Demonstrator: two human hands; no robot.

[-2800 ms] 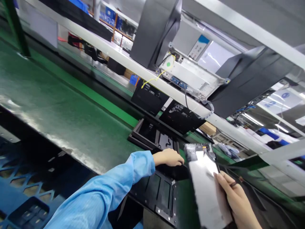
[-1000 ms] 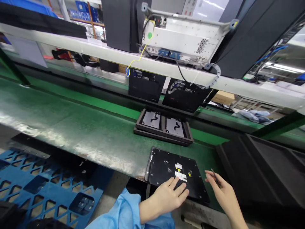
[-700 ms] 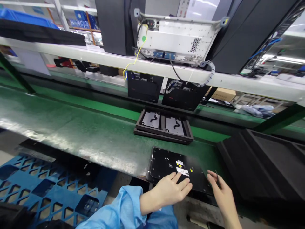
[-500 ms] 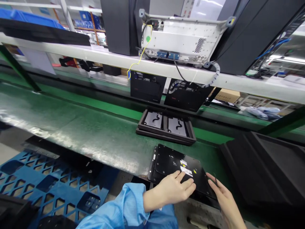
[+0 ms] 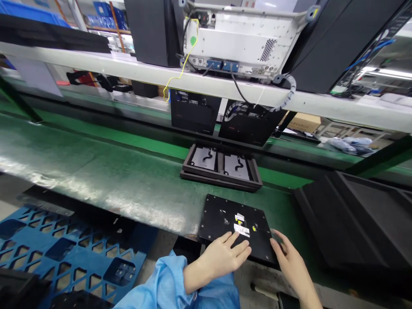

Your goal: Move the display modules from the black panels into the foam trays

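Observation:
A flat black panel [image 5: 230, 208] with screws round its rim and white and yellow labels lies at the front edge of the green bench. Palm down, my left hand [image 5: 222, 257] rests on the near part of the panel, fingers spread beside the labels. My right hand [image 5: 291, 259] holds the panel's right side, thumb and fingers at its edge; the fingertips underneath are hidden. Behind the panel, a dark foam tray [image 5: 220, 175] holds two silvery plates, each with a black curved cable [image 5: 238, 164].
Black stacked trays [image 5: 363, 223] stand at the right of the green bench [image 5: 128, 180]. A white shelf [image 5: 128, 71] crosses behind, bearing a white instrument [image 5: 231, 43] with cables. Two black units [image 5: 195, 111] stand under it. A blue pallet [image 5: 74, 249] lies on the floor at lower left.
The upper panel has shifted left over the one beneath, whose left strip is now covered. Both hands moved left with it, keeping their places on the panel. The camera view shifted slightly.

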